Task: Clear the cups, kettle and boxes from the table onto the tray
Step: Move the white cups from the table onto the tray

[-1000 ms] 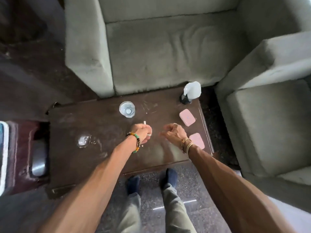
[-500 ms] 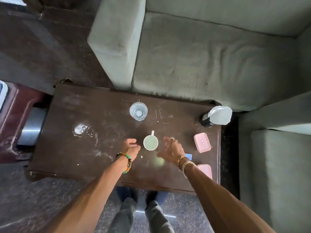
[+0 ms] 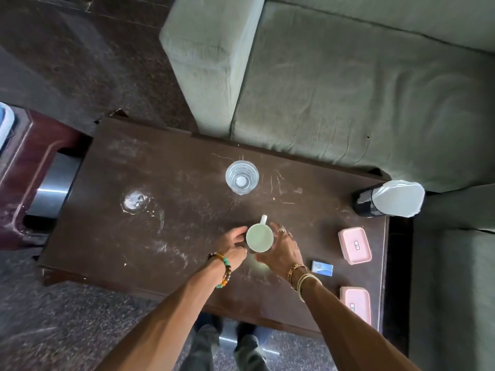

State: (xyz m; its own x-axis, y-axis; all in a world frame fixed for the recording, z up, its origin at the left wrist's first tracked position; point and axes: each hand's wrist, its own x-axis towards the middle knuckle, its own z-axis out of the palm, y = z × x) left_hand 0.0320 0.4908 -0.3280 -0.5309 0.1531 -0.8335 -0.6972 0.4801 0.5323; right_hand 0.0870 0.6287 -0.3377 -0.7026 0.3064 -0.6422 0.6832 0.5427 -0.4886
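A pale mug [image 3: 259, 238] stands upright on the dark brown table [image 3: 166, 183], its handle pointing away from me. My left hand [image 3: 232, 245] cups its left side and my right hand [image 3: 281, 249] cups its right side, fingers curved round the wall. Further back stands a clear glass [image 3: 242, 178], apart from both hands. Two pink lidded boxes [image 3: 354, 245] [image 3: 355, 303] lie near the table's right edge, with a small blue box [image 3: 322, 268] between them and my right wrist. I see no kettle.
A black mesh bin with a white liner [image 3: 388, 200] stands at the table's far right corner. A wet ring [image 3: 135, 200] marks the table's left part. A dark red tray-like piece with a steel handle [image 3: 51, 183] sits left of the table. Grey sofas [image 3: 348, 89] border the back and right.
Both hands have closed in on the mug from either side; half a second ago they were apart from it. The view has swung left and nearer the table.
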